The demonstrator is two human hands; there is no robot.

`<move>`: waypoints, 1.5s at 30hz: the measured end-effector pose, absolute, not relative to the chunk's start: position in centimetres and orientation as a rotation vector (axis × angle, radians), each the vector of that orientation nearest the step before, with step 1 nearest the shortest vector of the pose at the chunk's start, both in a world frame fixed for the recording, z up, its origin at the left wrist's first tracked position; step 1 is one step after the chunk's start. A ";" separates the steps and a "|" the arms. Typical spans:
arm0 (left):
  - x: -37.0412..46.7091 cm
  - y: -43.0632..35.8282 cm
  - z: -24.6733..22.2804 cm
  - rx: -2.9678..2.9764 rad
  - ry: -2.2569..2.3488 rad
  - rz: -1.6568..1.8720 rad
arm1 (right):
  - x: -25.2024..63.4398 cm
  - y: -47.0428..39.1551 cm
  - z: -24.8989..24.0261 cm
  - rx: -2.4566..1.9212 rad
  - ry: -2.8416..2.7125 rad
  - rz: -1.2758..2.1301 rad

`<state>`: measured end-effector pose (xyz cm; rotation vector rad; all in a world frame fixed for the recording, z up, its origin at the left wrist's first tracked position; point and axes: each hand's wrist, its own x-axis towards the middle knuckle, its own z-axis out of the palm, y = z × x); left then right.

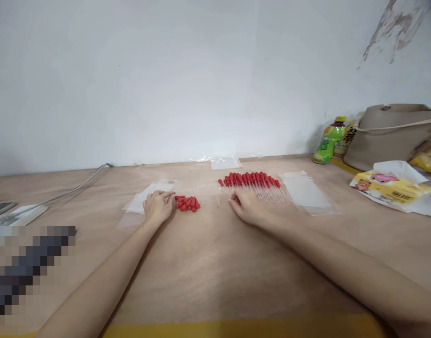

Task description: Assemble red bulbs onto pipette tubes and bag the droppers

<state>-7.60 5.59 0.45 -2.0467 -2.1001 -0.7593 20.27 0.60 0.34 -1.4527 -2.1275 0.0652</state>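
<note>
Several loose red rubber bulbs (189, 203) lie in a small pile left of centre. At the pile's left edge is my left hand (159, 205), its fingertips at a red bulb; whether it grips the bulb is not clear. Thin clear tubes (204, 193) lie side by side just right of the pile. Farther right is a row of clear droppers with red bulbs (250, 179), bulbs pointing to the wall. My right hand (246, 205) rests at the near left side of this row, fingers curled; what they hold, if anything, is hidden.
Clear plastic bags lie left (141, 199), right (307, 192) and at the back (225, 163). A green bottle (328, 141), a beige bag (384, 136) and a tissue pack (391, 186) stand or lie at right. A grey cable (81, 186) and phone (0, 209) are left.
</note>
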 end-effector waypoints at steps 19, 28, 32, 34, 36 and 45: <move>-0.7 -0.9 0.4 -2.519 -1.298 -1.024 | 23.3 -3.0 -1.4 -1.027 -2.210 -0.184; 0.8 -1.3 0.0 -2.641 -1.317 -0.802 | 23.1 -2.7 -1.6 -0.985 -2.183 -0.207; 1.0 -0.5 -0.4 -2.625 -1.297 -0.777 | 23.0 -2.7 -1.5 -1.021 -2.158 -0.184; 1.1 -0.4 -0.6 -2.614 -1.297 -0.832 | 22.9 -3.0 -1.0 -1.058 -2.170 -0.187; 1.1 -0.6 -0.6 -2.629 -1.283 -0.890 | 22.8 -3.3 -0.6 -1.054 -2.176 -0.202; 1.4 -1.2 -0.4 -2.749 -1.211 -0.940 | 22.3 -3.0 -1.5 -0.942 -2.144 -0.219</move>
